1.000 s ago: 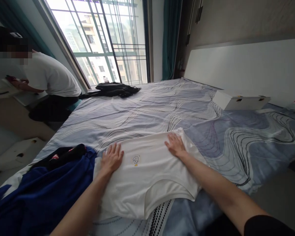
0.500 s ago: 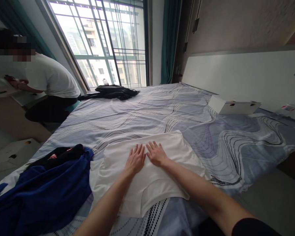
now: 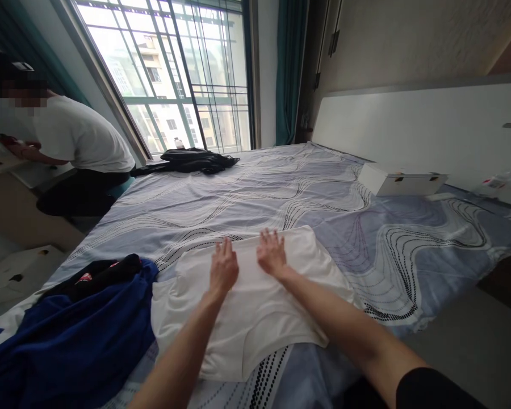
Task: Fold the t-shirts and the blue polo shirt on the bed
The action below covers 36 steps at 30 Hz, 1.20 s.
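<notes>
A white garment, seemingly a T-shirt (image 3: 255, 307), lies spread out on the bed in front of me. My left hand (image 3: 224, 266) is on its upper middle, palm down, with the fingers stretched out. Over the same upper part, a little to the right, is my right hand (image 3: 271, 253), its fingers outstretched and slightly apart near the far edge. Neither hand grips the cloth. Just left of the shirt is a heap of dark blue clothing (image 3: 80, 335), with a black piece bearing red marks (image 3: 106, 275) on top of it.
The bed (image 3: 255, 204) has a grey-blue patterned sheet. Black clothing (image 3: 191, 160) lies at its far edge by the window. A white box (image 3: 402, 180) and a clear plastic bottle (image 3: 496, 183) are at the right. A person in a white shirt (image 3: 85, 136) bends over at the left.
My hands have moved apart: the left one slid left and slightly away, the right one moved toward the shirt's far edge. The shirt stays in place.
</notes>
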Motion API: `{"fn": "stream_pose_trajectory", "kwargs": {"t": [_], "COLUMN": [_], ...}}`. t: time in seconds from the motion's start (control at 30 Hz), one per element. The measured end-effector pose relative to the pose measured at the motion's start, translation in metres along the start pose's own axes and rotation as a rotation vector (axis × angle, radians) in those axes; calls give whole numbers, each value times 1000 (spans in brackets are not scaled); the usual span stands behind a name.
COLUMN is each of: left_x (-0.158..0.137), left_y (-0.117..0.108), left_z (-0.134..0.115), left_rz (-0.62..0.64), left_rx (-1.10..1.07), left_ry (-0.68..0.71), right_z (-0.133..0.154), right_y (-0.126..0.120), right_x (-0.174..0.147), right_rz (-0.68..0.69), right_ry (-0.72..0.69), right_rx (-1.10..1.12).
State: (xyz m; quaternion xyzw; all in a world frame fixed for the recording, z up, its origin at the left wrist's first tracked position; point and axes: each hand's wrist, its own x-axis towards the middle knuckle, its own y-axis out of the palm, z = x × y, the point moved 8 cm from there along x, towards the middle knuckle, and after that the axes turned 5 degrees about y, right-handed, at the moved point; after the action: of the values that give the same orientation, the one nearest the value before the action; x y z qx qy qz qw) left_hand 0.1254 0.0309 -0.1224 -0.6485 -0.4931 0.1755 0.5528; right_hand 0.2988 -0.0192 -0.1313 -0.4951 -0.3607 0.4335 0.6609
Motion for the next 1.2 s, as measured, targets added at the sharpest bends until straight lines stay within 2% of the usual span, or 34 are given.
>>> {"fn": "stream_pose_trajectory", "kwargs": {"t": [0.03, 0.1, 0.17, 0.27, 0.4, 0.53, 0.6, 0.67, 0.7, 0.77, 0.87, 0.93, 0.97, 1.03, 1.1, 1.2], "left_x": [-15, -57, -102, -149, -168, -175, -172, -157, -144, -112, -76, -67, -66, -63, -57, -41], "left_y": [9, 20, 21, 0, -33, -50, -59, -65, -64, -53, -13, 15, 25, 34, 30, 16], "left_z": [-25, -44, -36, 10, 63, 83, 81, 63, 47, 5, -47, -58, -54, -31, 4, 61], "left_rz": [2, 34, 114, 190, 209, 162, 94, 3, -34, -47, 91, 211, 257, 305, 311, 301], "left_rx": [-63, -62, 55, 233, 358, 394, 408, 410, 394, 308, 152, 130, 142, 180, 214, 260], "left_ry": [64, 57, 42, -63, -171, -266, -359, -388, -347, -157, 126, 210, 218, 172, 83, -41], "right_z": [29, 60, 49, -19, -138, -241, -261, -242, -218, -150, -43, -3, 4, -5, -40, -115], "right_y": [15, 41, 49, 37, 10, -9, -22, -35, -40, -40, -14, 10, 20, 29, 29, 18], "right_x": [-23, -69, -103, -116, -105, -104, -104, -100, -96, -88, -89, -94, -94, -86, -67, -28], "right_rz": [31, 104, 121, 90, 21, 6, -17, -72, -97, -114, -7, 104, 142, 164, 146, 117], "right_ry": [-113, -261, -264, -111, 113, 398, 534, 545, 490, 283, -101, -254, -291, -306, -259, -101], "right_rx": [24, 56, 65, 4, -135, -177, -187, -199, -193, -142, -14, 47, 66, 78, 51, -36]}}
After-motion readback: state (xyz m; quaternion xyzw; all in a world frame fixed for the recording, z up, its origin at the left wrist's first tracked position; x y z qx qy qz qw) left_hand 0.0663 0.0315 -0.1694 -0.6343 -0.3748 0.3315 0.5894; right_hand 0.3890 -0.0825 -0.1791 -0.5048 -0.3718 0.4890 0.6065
